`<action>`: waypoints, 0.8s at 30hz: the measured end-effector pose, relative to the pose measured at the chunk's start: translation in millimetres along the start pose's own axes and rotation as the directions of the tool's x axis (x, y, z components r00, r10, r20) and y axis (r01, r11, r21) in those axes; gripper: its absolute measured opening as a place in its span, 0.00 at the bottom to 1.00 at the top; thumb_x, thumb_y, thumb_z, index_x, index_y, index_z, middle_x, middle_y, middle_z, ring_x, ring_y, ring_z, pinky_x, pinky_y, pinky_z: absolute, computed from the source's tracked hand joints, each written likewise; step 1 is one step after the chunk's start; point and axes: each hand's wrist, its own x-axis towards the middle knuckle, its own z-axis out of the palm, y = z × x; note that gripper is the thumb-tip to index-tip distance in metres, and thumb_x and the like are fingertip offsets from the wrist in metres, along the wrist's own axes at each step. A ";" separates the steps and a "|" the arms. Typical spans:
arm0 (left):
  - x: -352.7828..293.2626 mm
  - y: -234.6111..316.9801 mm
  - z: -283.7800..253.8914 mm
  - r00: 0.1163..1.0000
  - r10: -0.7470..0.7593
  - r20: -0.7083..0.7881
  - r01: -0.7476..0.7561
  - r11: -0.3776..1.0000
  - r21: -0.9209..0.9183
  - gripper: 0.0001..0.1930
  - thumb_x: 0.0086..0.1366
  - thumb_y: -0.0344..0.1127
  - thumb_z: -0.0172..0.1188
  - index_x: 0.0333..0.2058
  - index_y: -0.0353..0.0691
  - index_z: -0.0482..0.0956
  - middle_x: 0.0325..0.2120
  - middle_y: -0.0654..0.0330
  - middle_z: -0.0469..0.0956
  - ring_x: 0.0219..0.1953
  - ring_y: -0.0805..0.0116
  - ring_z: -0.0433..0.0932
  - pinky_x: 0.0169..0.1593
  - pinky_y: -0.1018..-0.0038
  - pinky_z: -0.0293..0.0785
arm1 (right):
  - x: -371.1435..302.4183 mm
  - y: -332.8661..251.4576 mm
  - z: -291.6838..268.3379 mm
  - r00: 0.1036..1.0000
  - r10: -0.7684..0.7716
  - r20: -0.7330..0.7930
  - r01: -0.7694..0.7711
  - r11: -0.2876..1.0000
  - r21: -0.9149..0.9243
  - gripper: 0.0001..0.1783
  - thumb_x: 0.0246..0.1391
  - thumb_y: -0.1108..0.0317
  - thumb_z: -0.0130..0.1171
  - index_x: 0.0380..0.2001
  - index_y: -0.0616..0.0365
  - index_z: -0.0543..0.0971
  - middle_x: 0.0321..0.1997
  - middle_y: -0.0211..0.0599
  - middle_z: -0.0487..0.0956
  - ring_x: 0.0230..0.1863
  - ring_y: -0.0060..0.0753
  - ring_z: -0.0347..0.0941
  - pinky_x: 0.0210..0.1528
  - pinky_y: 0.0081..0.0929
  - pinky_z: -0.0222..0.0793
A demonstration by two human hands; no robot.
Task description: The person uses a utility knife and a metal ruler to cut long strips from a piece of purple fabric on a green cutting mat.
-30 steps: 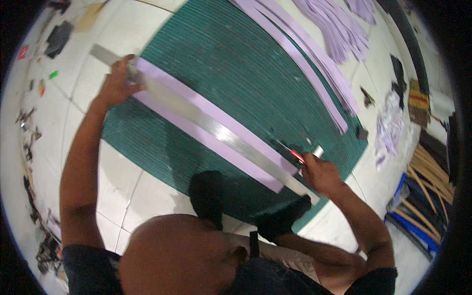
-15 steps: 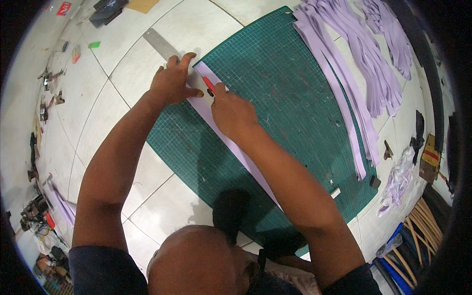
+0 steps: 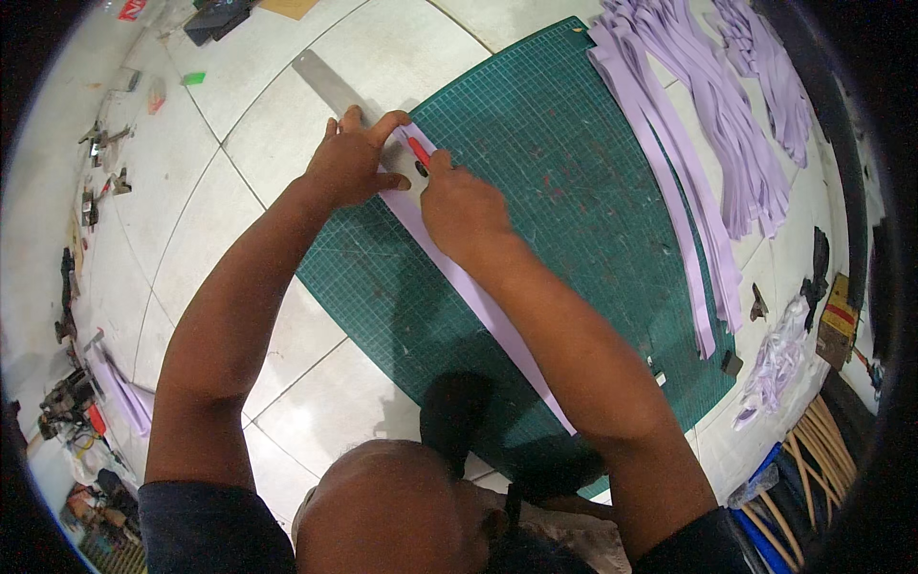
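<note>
A lilac fabric strip [image 3: 488, 311] runs slantwise across the green cutting mat [image 3: 564, 230]. My left hand [image 3: 356, 161] spreads its fingers over a flat metal ruler [image 3: 323, 80] and the strip's far end. Its index finger reaches across that end, and its thumb points toward my right hand. In my right hand [image 3: 467, 209] is a red utility knife [image 3: 419, 150], gripped low with its tip at the strip close to my left fingers. The blade itself is too small to make out.
Bundles of lilac strips [image 3: 708, 115] lie over the mat's far right side. A dark small block [image 3: 732, 363] and crumpled clear plastic [image 3: 775, 359] are at the right. Wooden sticks [image 3: 813, 440] stand lower right. Metal clamps [image 3: 100, 143] and other tools line the left.
The whole view has shifted slightly, moving the scene rightward. My left index finger now extends over the strip's far end. The knife stays in my right hand, near the same end.
</note>
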 end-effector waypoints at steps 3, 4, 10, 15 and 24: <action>1.8 2.5 -6.7 0.998 -0.029 0.053 0.034 0.996 -0.079 0.48 0.45 0.45 0.79 0.63 0.57 0.59 0.51 0.36 0.68 0.56 0.34 0.71 0.64 0.47 0.63 | -5.3 4.2 -3.7 1.000 -0.007 0.015 0.008 1.000 -0.014 0.11 0.62 0.68 0.46 0.45 0.61 0.70 0.39 0.54 0.82 0.40 0.56 0.82 0.42 0.50 0.79; 3.0 2.9 -10.1 0.996 -0.043 0.082 0.052 0.992 -0.117 0.48 0.45 0.45 0.79 0.63 0.57 0.59 0.51 0.36 0.68 0.56 0.34 0.71 0.64 0.47 0.63 | -7.4 3.5 -3.6 1.000 -0.014 0.013 0.014 1.000 -0.018 0.11 0.62 0.68 0.46 0.44 0.61 0.70 0.39 0.53 0.81 0.39 0.56 0.82 0.42 0.49 0.79; 4.1 0.7 -8.3 0.994 -0.022 0.111 0.028 0.999 -0.047 0.47 0.51 0.48 0.76 0.64 0.63 0.54 0.49 0.39 0.69 0.54 0.40 0.76 0.70 0.49 0.55 | -8.1 3.8 4.1 0.998 -0.048 -0.028 0.047 0.999 -0.009 0.09 0.61 0.68 0.47 0.43 0.60 0.70 0.38 0.54 0.81 0.37 0.54 0.83 0.40 0.45 0.80; 0.7 7.9 -13.0 0.992 -0.024 0.121 0.026 1.000 -0.018 0.42 0.51 0.48 0.75 0.62 0.64 0.58 0.50 0.38 0.68 0.54 0.40 0.75 0.69 0.49 0.56 | -6.6 4.4 6.3 0.998 -0.055 -0.009 0.055 0.998 0.004 0.09 0.61 0.69 0.48 0.43 0.61 0.70 0.38 0.55 0.81 0.37 0.53 0.83 0.40 0.45 0.80; 4.8 6.5 -18.4 0.978 -0.028 0.207 0.046 0.996 -0.080 0.40 0.50 0.48 0.75 0.61 0.65 0.64 0.61 0.29 0.58 0.63 0.24 0.60 0.67 0.46 0.61 | -8.3 1.8 0.6 0.998 -0.063 -0.001 0.063 0.998 0.000 0.11 0.61 0.68 0.48 0.45 0.62 0.70 0.38 0.53 0.82 0.39 0.52 0.83 0.41 0.45 0.80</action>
